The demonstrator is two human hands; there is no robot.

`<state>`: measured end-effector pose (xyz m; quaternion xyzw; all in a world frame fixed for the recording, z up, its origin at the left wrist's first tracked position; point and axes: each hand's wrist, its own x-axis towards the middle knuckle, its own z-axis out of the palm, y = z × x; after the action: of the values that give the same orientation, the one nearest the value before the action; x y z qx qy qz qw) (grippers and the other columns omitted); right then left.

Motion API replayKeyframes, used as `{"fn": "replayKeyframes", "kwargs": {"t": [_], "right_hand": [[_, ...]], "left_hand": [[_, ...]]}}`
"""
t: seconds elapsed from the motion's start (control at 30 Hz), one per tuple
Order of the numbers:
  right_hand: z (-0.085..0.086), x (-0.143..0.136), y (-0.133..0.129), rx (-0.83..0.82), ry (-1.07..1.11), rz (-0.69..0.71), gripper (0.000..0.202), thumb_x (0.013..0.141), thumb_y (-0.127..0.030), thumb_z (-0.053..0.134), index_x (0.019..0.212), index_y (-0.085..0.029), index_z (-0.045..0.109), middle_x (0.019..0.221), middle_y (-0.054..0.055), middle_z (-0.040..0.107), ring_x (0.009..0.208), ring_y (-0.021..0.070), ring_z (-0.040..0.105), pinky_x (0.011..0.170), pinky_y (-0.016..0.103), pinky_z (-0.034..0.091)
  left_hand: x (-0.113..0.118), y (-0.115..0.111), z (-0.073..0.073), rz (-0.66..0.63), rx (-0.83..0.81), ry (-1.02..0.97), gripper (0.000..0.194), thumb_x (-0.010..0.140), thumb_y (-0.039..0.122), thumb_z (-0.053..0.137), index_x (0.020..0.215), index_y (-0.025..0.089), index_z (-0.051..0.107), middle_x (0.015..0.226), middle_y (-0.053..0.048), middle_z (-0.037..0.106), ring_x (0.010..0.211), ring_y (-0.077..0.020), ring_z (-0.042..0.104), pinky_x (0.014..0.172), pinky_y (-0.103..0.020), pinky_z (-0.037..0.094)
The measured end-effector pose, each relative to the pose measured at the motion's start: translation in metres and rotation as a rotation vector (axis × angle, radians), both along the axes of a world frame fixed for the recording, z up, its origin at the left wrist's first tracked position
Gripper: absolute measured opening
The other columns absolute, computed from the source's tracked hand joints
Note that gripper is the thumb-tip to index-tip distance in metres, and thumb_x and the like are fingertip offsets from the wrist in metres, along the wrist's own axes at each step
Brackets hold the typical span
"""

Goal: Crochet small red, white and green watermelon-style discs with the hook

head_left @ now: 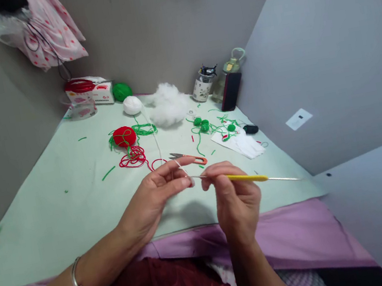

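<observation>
My right hand (pixel 236 199) is closed around the yellow handle of a crochet hook (pixel 247 177), whose thin metal tip points left toward my other hand. Thumb and fingers of my left hand (pixel 161 185) pinch white yarn (pixel 180 166), with a strand stretched over the raised index finger. The hook's tip meets the yarn at the left fingertips; any stitch there is too small to make out. From a white yarn ball (pixel 132 105) the strand runs down to my left hand. Just beyond my fingers lie orange-handled thread snips (pixel 194 158).
A red yarn ball (pixel 125 137) with loose red and green strands lies left of centre. Fluffy white stuffing (pixel 167 105) and a green yarn ball (pixel 122 91) sit at the back. Small green pieces (pixel 204 125), white paper (pixel 242 141), a pen cup (pixel 202 87) and a phone (pixel 231 91) are right.
</observation>
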<state>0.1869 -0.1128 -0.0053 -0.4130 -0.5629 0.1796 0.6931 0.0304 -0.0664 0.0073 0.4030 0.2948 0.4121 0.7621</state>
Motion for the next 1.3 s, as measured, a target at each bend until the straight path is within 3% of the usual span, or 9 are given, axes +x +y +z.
{"fn": "replayKeyframes", "kwargs": {"t": [0.1,0.3,0.47,0.7,0.83,0.97,1.1,1.2,1.3], "right_hand": [[-0.001,-0.001,0.002,-0.014,-0.014,0.057,0.016,0.1,-0.021,0.063,0.097,-0.025,0.078,0.089,0.003,0.077,0.084,0.0176,0.072,0.075,0.035,0.061],[-0.005,0.006,0.004,-0.128,0.205,0.137,0.018,0.103,-0.031,0.059,0.095,-0.021,0.073,0.084,0.004,0.076,0.066,0.0144,0.069,0.064,0.031,0.061],[-0.001,0.007,0.0,-0.122,0.172,0.133,0.02,0.105,-0.03,0.054,0.096,-0.02,0.068,0.086,0.005,0.078,0.068,0.0152,0.071,0.064,0.032,0.062],[-0.006,0.004,-0.01,0.08,-0.351,-0.078,0.025,0.103,-0.013,0.052,0.115,-0.025,0.07,0.098,0.004,0.078,0.086,0.018,0.075,0.075,0.036,0.065],[-0.018,0.0,-0.008,0.293,-0.653,-0.32,0.034,0.096,-0.008,0.066,0.123,-0.026,0.073,0.109,0.008,0.078,0.1,0.0203,0.075,0.081,0.034,0.065],[-0.016,0.003,-0.007,0.144,-0.368,-0.18,0.026,0.1,-0.012,0.061,0.116,-0.027,0.076,0.105,0.007,0.078,0.092,0.0205,0.075,0.077,0.038,0.064],[-0.006,0.007,-0.004,0.02,0.015,0.003,0.021,0.103,-0.019,0.056,0.1,-0.023,0.077,0.088,0.004,0.076,0.071,0.0162,0.069,0.065,0.035,0.06],[-0.006,0.003,-0.002,0.015,-0.026,0.044,0.019,0.102,-0.018,0.059,0.101,-0.024,0.077,0.091,0.004,0.078,0.081,0.0181,0.071,0.07,0.035,0.061],[-0.012,-0.002,-0.004,0.062,-0.233,-0.086,0.024,0.101,-0.013,0.06,0.111,-0.026,0.077,0.099,0.005,0.079,0.089,0.0189,0.074,0.075,0.036,0.063]], "left_hand": [[0.0,-0.002,0.001,-0.026,0.11,0.032,0.031,0.085,0.024,0.085,0.115,0.032,0.083,0.086,0.002,0.072,0.09,-0.0147,0.063,0.094,-0.028,0.046],[-0.001,-0.004,0.007,-0.042,0.062,0.067,0.033,0.084,0.027,0.085,0.116,0.028,0.082,0.088,0.0,0.07,0.092,-0.0177,0.062,0.093,-0.03,0.044],[-0.003,-0.004,0.006,-0.015,0.089,0.101,0.03,0.083,0.028,0.085,0.113,0.029,0.083,0.086,0.0,0.064,0.089,-0.0172,0.056,0.089,-0.029,0.043],[-0.003,-0.007,0.003,0.095,0.281,0.202,0.032,0.087,0.029,0.083,0.12,0.033,0.082,0.086,0.001,0.064,0.089,-0.0166,0.058,0.092,-0.029,0.043],[0.001,-0.01,0.002,0.022,0.101,0.07,0.044,0.086,0.03,0.085,0.129,0.033,0.077,0.087,0.001,0.069,0.093,-0.0167,0.061,0.096,-0.03,0.044],[0.001,-0.005,0.002,-0.131,-0.163,-0.104,0.037,0.082,0.03,0.087,0.118,0.024,0.082,0.099,-0.003,0.074,0.095,-0.0163,0.062,0.096,-0.029,0.046],[0.001,-0.003,0.004,-0.065,-0.085,-0.048,0.034,0.084,0.025,0.085,0.117,0.025,0.082,0.086,0.0,0.07,0.088,-0.0151,0.061,0.095,-0.028,0.045],[0.003,-0.007,0.004,-0.04,0.028,-0.021,0.034,0.085,0.024,0.084,0.118,0.026,0.082,0.085,0.0,0.07,0.09,-0.0169,0.063,0.094,-0.029,0.046],[0.006,-0.01,0.001,-0.005,0.06,-0.032,0.036,0.086,0.025,0.085,0.122,0.027,0.08,0.086,0.001,0.071,0.09,-0.0156,0.064,0.092,-0.027,0.047]]}}
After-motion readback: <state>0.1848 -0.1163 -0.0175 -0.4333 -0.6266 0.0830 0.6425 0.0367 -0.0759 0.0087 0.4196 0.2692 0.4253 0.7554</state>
